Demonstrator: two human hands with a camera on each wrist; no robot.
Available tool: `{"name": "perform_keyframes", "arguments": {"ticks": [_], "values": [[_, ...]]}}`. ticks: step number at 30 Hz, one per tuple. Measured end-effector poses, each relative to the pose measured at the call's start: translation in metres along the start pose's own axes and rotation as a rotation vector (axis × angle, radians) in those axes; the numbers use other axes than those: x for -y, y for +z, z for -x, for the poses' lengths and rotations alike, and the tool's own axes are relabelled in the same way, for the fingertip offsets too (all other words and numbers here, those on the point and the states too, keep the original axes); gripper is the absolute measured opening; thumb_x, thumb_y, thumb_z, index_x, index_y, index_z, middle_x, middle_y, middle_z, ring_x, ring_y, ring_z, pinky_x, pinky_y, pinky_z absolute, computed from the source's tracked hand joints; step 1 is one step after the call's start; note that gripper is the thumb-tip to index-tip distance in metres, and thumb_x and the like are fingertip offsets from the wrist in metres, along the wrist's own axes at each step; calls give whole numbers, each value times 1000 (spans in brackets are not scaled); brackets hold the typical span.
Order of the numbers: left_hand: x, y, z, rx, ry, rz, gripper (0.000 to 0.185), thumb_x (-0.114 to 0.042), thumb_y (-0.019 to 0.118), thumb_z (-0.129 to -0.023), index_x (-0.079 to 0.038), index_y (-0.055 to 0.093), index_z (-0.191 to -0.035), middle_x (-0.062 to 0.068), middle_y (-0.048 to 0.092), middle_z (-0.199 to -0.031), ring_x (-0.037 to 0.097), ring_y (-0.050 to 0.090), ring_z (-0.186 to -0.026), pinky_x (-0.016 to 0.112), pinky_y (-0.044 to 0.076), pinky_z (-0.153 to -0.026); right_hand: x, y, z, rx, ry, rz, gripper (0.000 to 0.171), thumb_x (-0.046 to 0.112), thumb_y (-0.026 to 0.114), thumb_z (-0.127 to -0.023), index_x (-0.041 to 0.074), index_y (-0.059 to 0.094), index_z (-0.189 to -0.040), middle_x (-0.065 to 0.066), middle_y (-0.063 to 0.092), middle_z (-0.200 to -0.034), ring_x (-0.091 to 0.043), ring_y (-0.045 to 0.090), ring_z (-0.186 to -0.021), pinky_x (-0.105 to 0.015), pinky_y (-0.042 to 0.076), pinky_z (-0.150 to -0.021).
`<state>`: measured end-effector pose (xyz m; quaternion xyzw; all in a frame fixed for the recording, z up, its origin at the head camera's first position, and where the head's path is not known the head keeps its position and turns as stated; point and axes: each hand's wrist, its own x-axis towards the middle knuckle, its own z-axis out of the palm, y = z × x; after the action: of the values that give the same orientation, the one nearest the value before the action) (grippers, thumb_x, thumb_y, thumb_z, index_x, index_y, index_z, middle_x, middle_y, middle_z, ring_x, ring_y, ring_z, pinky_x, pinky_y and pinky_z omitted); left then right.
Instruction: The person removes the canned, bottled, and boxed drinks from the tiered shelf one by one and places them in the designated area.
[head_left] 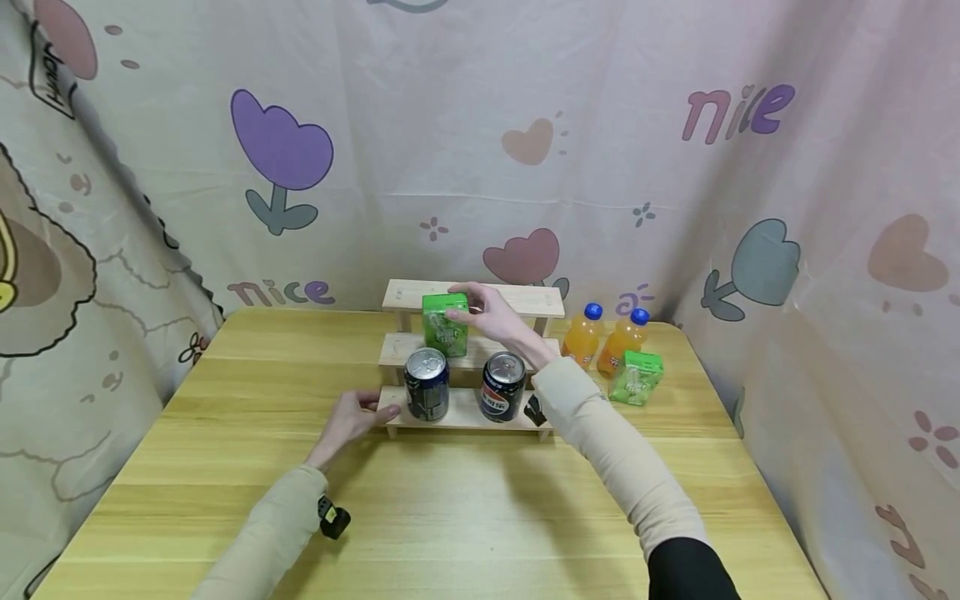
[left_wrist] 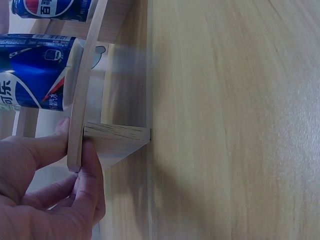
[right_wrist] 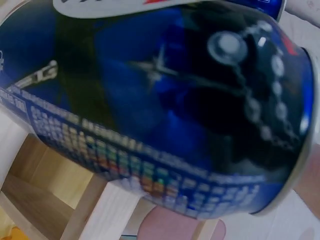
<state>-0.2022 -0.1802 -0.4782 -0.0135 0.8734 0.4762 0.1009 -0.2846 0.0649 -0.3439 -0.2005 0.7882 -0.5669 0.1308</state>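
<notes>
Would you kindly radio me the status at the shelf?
Left hand gripping bottom tier. Right hand holding green carton at middle tier. Two cans on bottom tier, in front.

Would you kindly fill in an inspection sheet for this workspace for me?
Surface: light wood-grain table
Job's things: three-tier wooden rack; two Pepsi cans on its lowest tier; green drink carton at its middle tier
Clutter: two orange-drink bottles, second green carton, right of rack
Hands: left hand pinches lowest tier's left end; right hand grips middle-tier carton
Cables: nothing seen
Surroundings: cartoon-print cloth behind and at both sides
</notes>
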Motion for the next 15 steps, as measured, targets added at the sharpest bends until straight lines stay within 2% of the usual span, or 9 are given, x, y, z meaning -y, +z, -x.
{"name": "perform_keyframes", "arguments": {"ticks": [4, 9, 15], "values": [[-1, 0, 0, 2, -5, 8, 45, -30, 67, -78, 2, 58, -109, 15, 65, -95, 16, 59, -78, 24, 48, -67, 0, 1, 0, -29, -14, 65, 45, 14, 60, -84, 4, 44, -125, -12, 56, -113, -23, 54, -109, -31, 45, -92], [1, 0, -1, 3, -11, 0, 48, -32, 67, -78, 2, 58, -110, 16, 64, -96, 16, 59, -78, 25, 49, -66, 1, 2, 0, -61, -67, 201, 35, 17, 60, -85, 8, 51, -117, -9, 58, -106, -21, 56, -104, -30, 47, -86], [1, 0, -1, 5, -5, 3, 46, -31, 67, -78, 3, 58, -109, 17, 64, -96, 17, 59, -79, 25, 48, -67, 3, 2, 2, -88, -98, 308, 32, 18, 60, -85, 8, 53, -114, -8, 59, -104, -21, 57, -100, -29, 48, -83]]}}
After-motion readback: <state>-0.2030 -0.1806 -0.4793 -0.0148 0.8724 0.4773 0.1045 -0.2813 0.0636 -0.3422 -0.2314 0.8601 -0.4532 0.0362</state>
